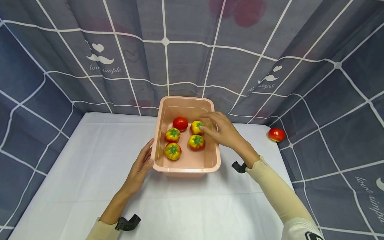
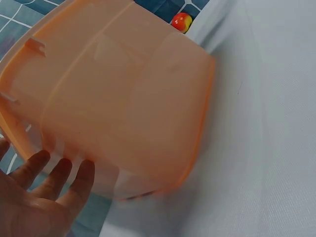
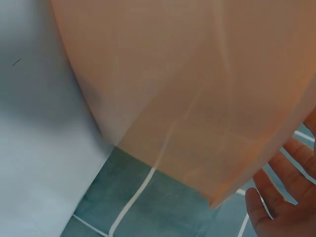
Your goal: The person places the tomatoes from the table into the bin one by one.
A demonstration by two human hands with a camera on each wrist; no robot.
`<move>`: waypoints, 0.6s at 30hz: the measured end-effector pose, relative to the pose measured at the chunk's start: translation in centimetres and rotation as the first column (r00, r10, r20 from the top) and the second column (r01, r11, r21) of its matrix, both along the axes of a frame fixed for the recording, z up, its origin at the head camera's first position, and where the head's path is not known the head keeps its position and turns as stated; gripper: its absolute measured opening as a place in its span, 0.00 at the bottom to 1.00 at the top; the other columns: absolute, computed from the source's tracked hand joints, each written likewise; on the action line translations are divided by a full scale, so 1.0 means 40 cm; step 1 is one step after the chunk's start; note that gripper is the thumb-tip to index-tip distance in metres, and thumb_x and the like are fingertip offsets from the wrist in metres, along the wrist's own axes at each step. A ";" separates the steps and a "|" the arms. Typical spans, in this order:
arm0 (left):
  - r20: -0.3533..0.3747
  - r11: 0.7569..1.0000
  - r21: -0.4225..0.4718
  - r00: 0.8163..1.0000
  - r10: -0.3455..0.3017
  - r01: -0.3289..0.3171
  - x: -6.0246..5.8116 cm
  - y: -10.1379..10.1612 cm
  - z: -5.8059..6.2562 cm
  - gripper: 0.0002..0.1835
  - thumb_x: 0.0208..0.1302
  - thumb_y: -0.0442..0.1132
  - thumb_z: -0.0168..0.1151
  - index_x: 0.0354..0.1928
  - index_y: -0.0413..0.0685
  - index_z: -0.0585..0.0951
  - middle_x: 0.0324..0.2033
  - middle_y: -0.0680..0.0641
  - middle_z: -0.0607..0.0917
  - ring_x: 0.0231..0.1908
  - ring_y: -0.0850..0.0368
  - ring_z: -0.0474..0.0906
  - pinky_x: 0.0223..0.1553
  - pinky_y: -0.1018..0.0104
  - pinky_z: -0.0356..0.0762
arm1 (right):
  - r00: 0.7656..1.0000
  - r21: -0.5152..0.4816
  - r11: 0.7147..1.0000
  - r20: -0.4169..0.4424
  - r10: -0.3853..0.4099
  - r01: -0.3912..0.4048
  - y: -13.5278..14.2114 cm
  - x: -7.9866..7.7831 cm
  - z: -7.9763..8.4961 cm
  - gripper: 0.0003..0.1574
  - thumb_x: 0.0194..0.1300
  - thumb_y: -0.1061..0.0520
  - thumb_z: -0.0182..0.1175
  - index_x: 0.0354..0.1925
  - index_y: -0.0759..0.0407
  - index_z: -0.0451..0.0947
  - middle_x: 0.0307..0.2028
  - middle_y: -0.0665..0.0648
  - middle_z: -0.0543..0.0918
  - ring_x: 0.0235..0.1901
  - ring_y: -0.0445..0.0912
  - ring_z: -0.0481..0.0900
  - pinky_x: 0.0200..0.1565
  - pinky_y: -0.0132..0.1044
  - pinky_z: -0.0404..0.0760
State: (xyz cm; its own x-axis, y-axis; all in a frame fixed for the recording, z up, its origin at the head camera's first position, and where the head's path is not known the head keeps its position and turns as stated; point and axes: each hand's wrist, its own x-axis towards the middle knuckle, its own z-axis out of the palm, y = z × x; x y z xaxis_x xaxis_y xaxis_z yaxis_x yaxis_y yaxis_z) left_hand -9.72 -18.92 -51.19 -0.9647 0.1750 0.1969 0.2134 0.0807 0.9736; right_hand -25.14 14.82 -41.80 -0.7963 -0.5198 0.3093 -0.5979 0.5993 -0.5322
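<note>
A pink plastic bin [image 1: 186,169] stands at the back middle of the white table. Several tomatoes lie in it: one plain red tomato [image 1: 180,123], the rest red-yellow with green leafy tops. My left hand [image 1: 140,166] is at the bin's left side, its fairly straight fingers [image 2: 81,182] along the outer wall, thumb at the rim. My right hand [image 1: 220,130] reaches over the right rim, fingers spread and lightly bent, its thumb overlapping the edge of the back right tomato [image 1: 195,126]. In the right wrist view nothing shows between its fingers [image 3: 291,173].
Another red tomato [image 1: 276,134] lies at the table's right edge, by the curtain. A dark grey curtain [image 1: 192,63] with white grid lines hangs behind and on both sides. White cloth [image 1: 99,166] covers the table. A black camera mount [image 1: 128,222] sits on each wrist.
</note>
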 end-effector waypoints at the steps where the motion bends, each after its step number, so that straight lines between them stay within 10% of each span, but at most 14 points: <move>1: 0.001 1.000 -0.003 1.000 0.002 -0.002 0.000 0.000 0.000 0.36 0.85 0.37 0.46 0.88 0.68 0.52 0.84 0.45 0.60 0.78 0.59 0.67 0.70 0.77 0.73 | 1.000 -0.008 1.000 -0.005 -0.006 0.006 0.006 0.002 -0.001 0.30 0.74 0.41 0.70 0.68 0.45 0.81 0.67 0.49 0.83 0.68 0.49 0.75 0.72 0.53 0.75; 18: -0.016 1.000 -0.008 1.000 0.008 -0.008 -0.005 0.001 -0.013 0.35 0.85 0.36 0.44 0.88 0.65 0.52 0.82 0.38 0.63 0.77 0.49 0.70 0.69 0.77 0.74 | 0.979 -0.169 0.965 -0.001 -0.204 0.201 0.157 0.000 -0.055 0.29 0.72 0.48 0.72 0.68 0.48 0.81 0.65 0.53 0.86 0.67 0.53 0.80 0.70 0.59 0.77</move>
